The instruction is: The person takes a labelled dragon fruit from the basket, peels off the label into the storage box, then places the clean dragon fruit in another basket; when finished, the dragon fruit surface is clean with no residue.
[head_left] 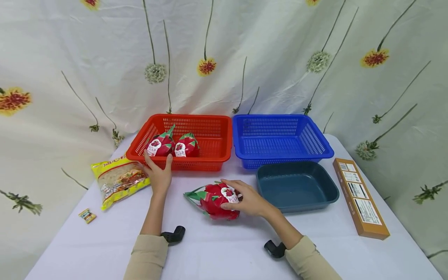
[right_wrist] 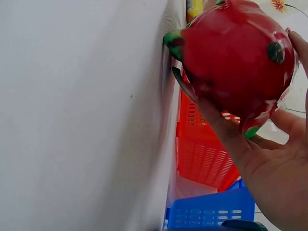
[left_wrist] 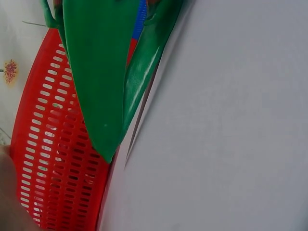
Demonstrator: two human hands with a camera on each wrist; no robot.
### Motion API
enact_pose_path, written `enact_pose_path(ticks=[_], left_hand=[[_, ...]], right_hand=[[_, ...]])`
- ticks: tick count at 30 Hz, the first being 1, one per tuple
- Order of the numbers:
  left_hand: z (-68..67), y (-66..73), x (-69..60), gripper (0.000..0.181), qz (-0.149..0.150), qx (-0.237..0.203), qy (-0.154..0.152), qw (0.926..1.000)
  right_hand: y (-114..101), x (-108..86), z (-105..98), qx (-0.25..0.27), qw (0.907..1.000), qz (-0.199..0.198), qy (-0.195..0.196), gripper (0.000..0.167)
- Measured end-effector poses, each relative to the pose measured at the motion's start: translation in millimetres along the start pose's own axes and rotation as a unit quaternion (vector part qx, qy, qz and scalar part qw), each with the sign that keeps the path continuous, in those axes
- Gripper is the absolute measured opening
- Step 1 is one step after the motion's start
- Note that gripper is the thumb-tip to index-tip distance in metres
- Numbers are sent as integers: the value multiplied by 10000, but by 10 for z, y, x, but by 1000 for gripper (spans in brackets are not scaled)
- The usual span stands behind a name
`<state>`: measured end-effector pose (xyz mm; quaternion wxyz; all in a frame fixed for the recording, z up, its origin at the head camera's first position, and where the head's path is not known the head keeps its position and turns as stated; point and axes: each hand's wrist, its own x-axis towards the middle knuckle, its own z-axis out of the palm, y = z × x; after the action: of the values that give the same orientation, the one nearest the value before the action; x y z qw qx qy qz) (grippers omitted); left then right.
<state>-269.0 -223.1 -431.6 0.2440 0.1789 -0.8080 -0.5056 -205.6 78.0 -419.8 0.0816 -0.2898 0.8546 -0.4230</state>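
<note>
A plastic-wrapped dragon fruit (head_left: 213,200) with a white label is at the front middle of the table. My right hand (head_left: 246,198) holds it from the right, thumb and fingers spread round its side. In the right wrist view the fruit's red body (right_wrist: 236,57) fills the space between them. My left hand (head_left: 159,175) is at the front left of the red basket (head_left: 213,160), fingers and thumb apart near its rim. Two more labelled dragon fruits (head_left: 161,144) sit in that basket. Close to the left wrist camera, green leaves (left_wrist: 101,72) cover part of the basket.
Right of the red basket stands a blue basket (head_left: 283,156), with a dark teal tray (head_left: 297,207) before it. A long brown box (head_left: 362,200) lies at the right. To the left are a yellow food bag (head_left: 122,179) and a small wrapped snack (head_left: 87,216).
</note>
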Motion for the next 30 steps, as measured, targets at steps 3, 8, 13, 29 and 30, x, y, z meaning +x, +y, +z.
enact_pose_path(ticks=[3,8,13,29,30], left_hand=[[-4,-1,-2,93,-44,-17,-33,10000],[-8,6,11,93,-133,-12,-77,9999],[-7,17,34,93,-166,-12,-136,9998],[-281,233,-155,91,-303,1017,-888,9904],[-300,268,-201,90,-240,1109,-750,9907]], right_hand=[[8,17,27,384,9990,-54,241,83],[55,41,80,1029,9929,-441,399,94],[95,55,97,1095,9906,-775,260,96],[139,-15,138,613,9978,-255,44,96],[146,-16,145,643,9974,-327,77,97]])
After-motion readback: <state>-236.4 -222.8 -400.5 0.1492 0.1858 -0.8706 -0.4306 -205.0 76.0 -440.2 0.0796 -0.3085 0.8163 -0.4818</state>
